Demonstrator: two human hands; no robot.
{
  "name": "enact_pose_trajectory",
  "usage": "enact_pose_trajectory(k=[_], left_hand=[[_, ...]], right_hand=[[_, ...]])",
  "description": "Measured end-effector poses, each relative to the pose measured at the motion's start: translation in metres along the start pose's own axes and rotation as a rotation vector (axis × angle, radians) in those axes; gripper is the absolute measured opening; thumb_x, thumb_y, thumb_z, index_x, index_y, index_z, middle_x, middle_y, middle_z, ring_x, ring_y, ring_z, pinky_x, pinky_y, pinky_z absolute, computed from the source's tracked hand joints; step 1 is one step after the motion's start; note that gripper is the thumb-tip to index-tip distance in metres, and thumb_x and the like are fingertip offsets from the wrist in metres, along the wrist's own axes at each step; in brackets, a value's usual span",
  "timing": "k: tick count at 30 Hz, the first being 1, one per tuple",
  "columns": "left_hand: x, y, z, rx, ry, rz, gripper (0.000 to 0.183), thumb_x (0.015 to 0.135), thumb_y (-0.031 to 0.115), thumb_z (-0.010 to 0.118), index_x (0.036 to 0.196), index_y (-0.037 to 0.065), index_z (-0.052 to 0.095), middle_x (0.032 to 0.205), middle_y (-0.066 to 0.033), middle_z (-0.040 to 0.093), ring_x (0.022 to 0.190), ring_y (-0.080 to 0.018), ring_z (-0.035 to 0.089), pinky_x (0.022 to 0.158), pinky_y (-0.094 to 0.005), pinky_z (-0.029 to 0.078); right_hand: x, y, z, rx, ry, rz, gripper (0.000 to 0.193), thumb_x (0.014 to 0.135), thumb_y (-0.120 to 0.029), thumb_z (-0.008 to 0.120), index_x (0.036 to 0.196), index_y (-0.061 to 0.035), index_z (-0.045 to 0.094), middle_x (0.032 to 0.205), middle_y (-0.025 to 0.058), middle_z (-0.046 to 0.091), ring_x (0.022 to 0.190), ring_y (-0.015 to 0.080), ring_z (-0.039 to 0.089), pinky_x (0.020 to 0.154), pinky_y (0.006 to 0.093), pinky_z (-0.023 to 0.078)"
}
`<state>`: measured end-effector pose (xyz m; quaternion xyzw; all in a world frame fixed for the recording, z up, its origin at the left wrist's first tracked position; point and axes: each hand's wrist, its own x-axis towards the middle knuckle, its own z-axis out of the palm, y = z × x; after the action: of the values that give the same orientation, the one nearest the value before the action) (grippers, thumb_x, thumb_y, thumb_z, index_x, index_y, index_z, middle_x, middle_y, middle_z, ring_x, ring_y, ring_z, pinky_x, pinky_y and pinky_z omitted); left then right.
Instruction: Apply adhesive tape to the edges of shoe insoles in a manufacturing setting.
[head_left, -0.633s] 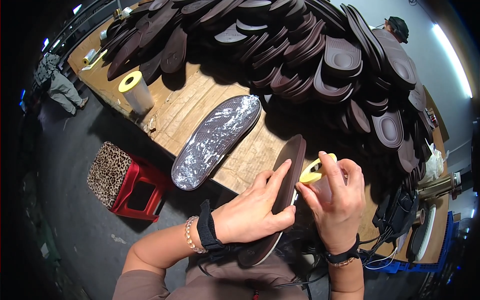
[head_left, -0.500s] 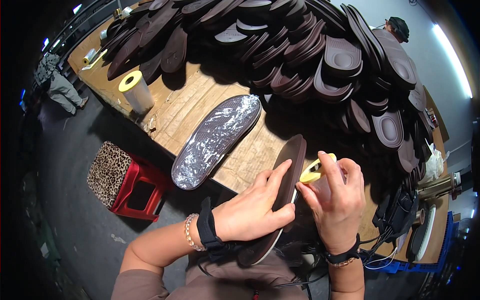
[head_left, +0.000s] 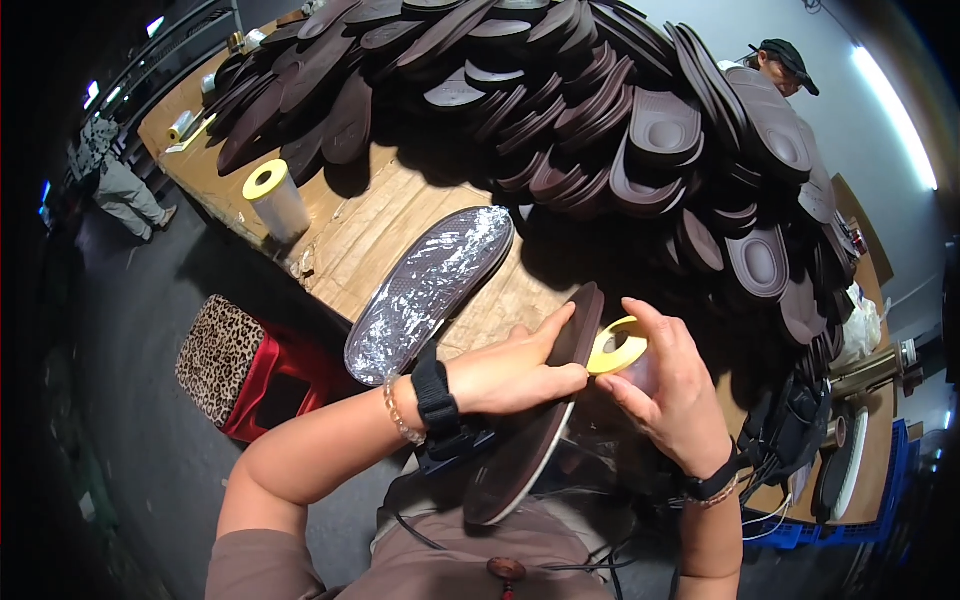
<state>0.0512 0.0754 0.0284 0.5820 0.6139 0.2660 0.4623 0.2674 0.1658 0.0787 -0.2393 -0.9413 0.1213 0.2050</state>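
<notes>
My left hand [head_left: 515, 378] grips a dark brown shoe sole [head_left: 515, 470], tilted on edge over my lap, thumb on the near side and fingers on the other. My right hand [head_left: 675, 390] holds a roll of clear film [head_left: 601, 363] with a yellow core end, fingers over its top and thumb below. The roll sits close beside the sole's right face. Clear film seems to hang below it, though its edges are hard to make out. A second sole [head_left: 430, 290], its top covered in shiny film, lies on the cardboard-covered table left of my hands.
A large heap of dark brown soles [head_left: 600, 110] fills the table's far side. Another film roll [head_left: 280, 205] stands at the left edge. A red stool [head_left: 265, 385] with a leopard-print seat is at left. Cables and a black bag [head_left: 785, 425] lie right. Two people are farther off.
The roll has turned so its yellow end faces me more, and my right hand's fingers have spread wider on it. The held sole has tilted, and my left hand has shifted slightly.
</notes>
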Motion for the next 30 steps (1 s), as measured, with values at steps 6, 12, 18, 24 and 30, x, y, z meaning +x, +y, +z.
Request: enact_pose_trajectory(k=[6, 12, 18, 24, 30], left_hand=[[-0.015, 0.005, 0.006, -0.088, 0.055, 0.085, 0.096, 0.096, 0.051, 0.060, 0.167, 0.000, 0.019, 0.146, -0.0400, 0.048, 0.136, -0.0505, 0.053, 0.116, -0.0448, 0.042], [-0.030, 0.009, 0.012, -0.099, 0.088, 0.140, 0.110, 0.085, 0.047, 0.074, 0.167, -0.001, 0.018, 0.156, -0.0377, 0.037, 0.141, -0.0483, 0.049, 0.117, -0.0434, 0.042], [-0.043, 0.020, 0.019, -0.077, 0.079, 0.059, 0.107, 0.086, 0.045, 0.073, 0.167, 0.000, 0.018, 0.155, -0.0367, 0.036, 0.138, -0.0497, 0.051, 0.116, -0.0427, 0.044], [-0.043, 0.013, 0.028, -0.009, 0.147, 0.095, 0.107, 0.087, 0.046, 0.071, 0.167, 0.001, 0.018, 0.154, -0.0369, 0.037, 0.131, -0.0497, 0.058, 0.112, -0.0423, 0.049], [-0.042, 0.013, 0.028, -0.012, 0.144, 0.079, 0.107, 0.087, 0.047, 0.070, 0.167, 0.001, 0.017, 0.154, -0.0366, 0.037, 0.132, -0.0493, 0.057, 0.111, -0.0424, 0.049]], right_hand=[[-0.001, 0.007, -0.014, 0.244, -0.042, 0.082, 0.081, 0.075, -0.030, 0.093, 0.142, -0.0034, 0.056, 0.120, 0.0189, 0.064, 0.106, 0.0349, 0.068, 0.092, 0.0421, 0.055], [-0.004, 0.007, -0.020, 0.568, -0.160, 0.163, 0.083, 0.070, -0.026, 0.096, 0.141, -0.0030, 0.060, 0.121, 0.0190, 0.070, 0.111, 0.0344, 0.069, 0.096, 0.0377, 0.055], [-0.013, -0.012, -0.022, 0.107, 0.306, 0.057, 0.077, 0.064, -0.018, 0.097, 0.135, -0.0073, 0.068, 0.117, 0.0136, 0.071, 0.106, 0.0315, 0.068, 0.094, 0.0395, 0.054], [-0.016, -0.015, 0.001, -0.085, 0.360, 0.060, 0.078, 0.063, -0.018, 0.096, 0.135, -0.0115, 0.068, 0.115, 0.0124, 0.067, 0.103, 0.0328, 0.064, 0.090, 0.0428, 0.053], [-0.015, -0.019, 0.007, -0.146, 0.354, 0.051, 0.078, 0.064, -0.020, 0.095, 0.136, -0.0112, 0.068, 0.116, 0.0138, 0.065, 0.103, 0.0337, 0.063, 0.089, 0.0444, 0.052]])
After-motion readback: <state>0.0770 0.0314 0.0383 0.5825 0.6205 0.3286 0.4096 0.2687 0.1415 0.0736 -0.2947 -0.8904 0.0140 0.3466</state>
